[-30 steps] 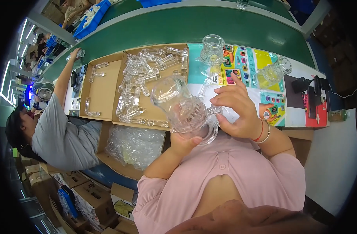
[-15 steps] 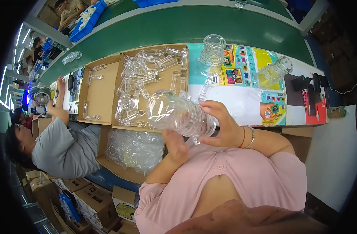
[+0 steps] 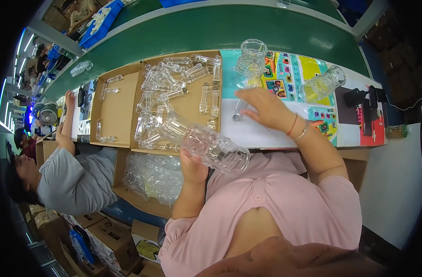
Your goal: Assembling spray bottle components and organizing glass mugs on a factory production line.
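My left hand (image 3: 194, 167) is wrapped around the underside of a large clear vessel (image 3: 208, 147) with ribbed, stepped walls. The vessel is tilted, its wide round rim toward my body and its narrower end over the cardboard tray. On the white sheet in front of me lies a small clear tube (image 3: 237, 111). My right hand (image 3: 268, 110) is stretched over the tube's far end, thumb and fingers apart; whether it touches the tube I cannot tell. Two similar clear vessels stand farther off: one (image 3: 252, 57) beyond my right hand, another (image 3: 322, 85) to the right.
A cardboard tray (image 3: 142, 99) holds many small clear tubes (image 3: 167, 76). Below it, a box contains clear plastic bags (image 3: 153, 177). Printed colourful sheets (image 3: 285, 74) cover the table. Black devices (image 3: 372, 99) lie at the right. A co-worker in grey (image 3: 79, 180) sits at the left.
My right hand has left the large vessel and moved away from me to the small tube. My left hand now supports the vessel alone, its rim swung nearer my body.
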A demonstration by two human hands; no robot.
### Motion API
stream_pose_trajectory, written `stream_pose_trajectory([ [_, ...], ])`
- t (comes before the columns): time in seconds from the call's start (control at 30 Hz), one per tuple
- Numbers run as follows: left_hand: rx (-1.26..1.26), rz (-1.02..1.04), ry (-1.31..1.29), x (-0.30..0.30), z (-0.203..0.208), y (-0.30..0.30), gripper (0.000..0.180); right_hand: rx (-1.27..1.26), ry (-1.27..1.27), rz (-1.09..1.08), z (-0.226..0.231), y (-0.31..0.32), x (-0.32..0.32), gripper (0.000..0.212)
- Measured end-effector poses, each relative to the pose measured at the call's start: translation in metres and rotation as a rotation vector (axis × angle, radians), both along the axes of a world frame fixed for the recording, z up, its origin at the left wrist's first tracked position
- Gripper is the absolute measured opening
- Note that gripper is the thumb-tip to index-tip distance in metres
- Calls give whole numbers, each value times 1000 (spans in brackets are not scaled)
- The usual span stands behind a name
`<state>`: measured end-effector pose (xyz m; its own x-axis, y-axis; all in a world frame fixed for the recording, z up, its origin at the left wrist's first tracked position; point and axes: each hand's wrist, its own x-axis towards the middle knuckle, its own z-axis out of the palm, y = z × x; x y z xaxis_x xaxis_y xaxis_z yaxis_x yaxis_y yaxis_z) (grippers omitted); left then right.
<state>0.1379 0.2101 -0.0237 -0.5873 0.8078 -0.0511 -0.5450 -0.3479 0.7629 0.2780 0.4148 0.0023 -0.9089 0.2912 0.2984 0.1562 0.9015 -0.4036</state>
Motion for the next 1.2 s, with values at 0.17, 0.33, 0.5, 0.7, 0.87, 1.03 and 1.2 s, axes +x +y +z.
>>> stream_pose_trajectory([
  [0.17,4,23,131,1,9,-4,92,311,-61,152,-37,33,-10,36],
  [0.33,-46,43,255,13,22,-4,88,242,-300,146,-23,39,8,31],
  [0.5,-37,-28,407,21,35,-2,79,-340,-13,123,20,24,50,27],
  [0.7,31,-136,483,38,55,10,72,-730,272,192,31,-5,79,32],
  [0.87,33,-132,525,52,61,20,71,-646,389,200,38,-19,92,40],
  [1.03,-23,-173,602,63,64,20,73,-541,435,202,41,-30,101,47],
  [1.2,-14,-165,715,66,61,20,73,-527,405,217,41,-33,109,47],
])
